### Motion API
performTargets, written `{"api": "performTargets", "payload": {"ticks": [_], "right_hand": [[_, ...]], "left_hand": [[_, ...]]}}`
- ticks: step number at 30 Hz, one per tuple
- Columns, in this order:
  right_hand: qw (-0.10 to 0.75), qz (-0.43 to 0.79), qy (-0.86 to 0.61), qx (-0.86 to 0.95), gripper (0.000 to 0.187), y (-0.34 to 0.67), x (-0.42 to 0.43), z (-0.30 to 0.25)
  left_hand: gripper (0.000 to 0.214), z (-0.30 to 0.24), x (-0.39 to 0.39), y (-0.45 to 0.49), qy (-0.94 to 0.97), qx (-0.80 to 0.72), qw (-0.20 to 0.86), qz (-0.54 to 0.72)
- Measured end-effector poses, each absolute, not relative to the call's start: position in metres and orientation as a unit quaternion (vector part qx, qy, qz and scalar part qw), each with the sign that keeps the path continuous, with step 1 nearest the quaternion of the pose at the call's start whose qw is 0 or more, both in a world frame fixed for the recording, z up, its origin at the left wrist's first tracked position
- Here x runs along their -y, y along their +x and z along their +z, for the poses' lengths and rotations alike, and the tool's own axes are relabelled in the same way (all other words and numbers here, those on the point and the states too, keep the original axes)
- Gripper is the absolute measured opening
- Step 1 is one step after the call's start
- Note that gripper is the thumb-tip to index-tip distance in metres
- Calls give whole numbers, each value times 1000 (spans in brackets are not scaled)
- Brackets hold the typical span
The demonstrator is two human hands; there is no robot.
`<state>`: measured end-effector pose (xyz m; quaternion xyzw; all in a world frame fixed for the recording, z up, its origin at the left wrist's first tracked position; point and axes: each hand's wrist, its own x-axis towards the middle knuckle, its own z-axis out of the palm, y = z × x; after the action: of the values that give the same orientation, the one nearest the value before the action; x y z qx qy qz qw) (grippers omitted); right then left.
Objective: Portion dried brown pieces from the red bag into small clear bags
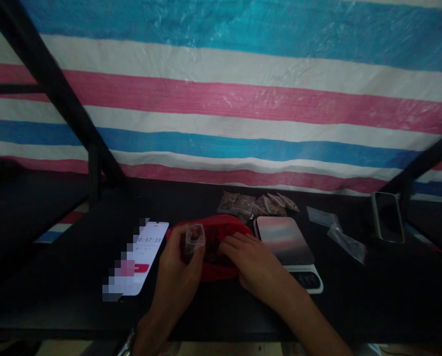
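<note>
Red bag (216,271), clear packet (195,236), black table (358,296), blue, white and pink striped sheet (221,101), silver-and-white scale (287,241)

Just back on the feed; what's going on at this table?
A person's left hand holds a clear bag over a red container, while the right hand reaches into that container. A scale sits just right of it, filled packets lie behind, and two flat bags lie farther right.

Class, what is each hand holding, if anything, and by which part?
The left hand holds a small clear plastic bag by its sides. The right hand reaches into the red bag; whether it grips anything is hidden.
</note>
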<state>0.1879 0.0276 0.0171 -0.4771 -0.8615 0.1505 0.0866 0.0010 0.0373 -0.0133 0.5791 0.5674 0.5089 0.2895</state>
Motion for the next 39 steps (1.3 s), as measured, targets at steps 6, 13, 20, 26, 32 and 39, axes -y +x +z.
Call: {"api": "performTargets", "payload": {"ticks": [6, 13, 20, 26, 32, 39], "right_hand": [[341, 373, -481, 717, 41, 209, -34, 13], [450, 365, -446, 682, 31, 212, -26, 36], [349, 205, -449, 797, 44, 203, -12, 48], [355, 163, -402, 828, 77, 200, -16, 41], [406, 128, -397, 813, 68, 202, -23, 34], [470, 145, -487, 722, 40, 201, -30, 23]], "left_hand": [[27, -25, -35, 2, 618, -541, 269, 503], [39, -39, -25, 12, 730, -488, 224, 422], [37, -36, -28, 24, 725, -501, 177, 438], [36, -33, -34, 33, 660, -492, 355, 443], [36, -23, -36, 45, 603, -467, 445, 469], [39, -19, -46, 39, 534, -521, 306, 591]]}}
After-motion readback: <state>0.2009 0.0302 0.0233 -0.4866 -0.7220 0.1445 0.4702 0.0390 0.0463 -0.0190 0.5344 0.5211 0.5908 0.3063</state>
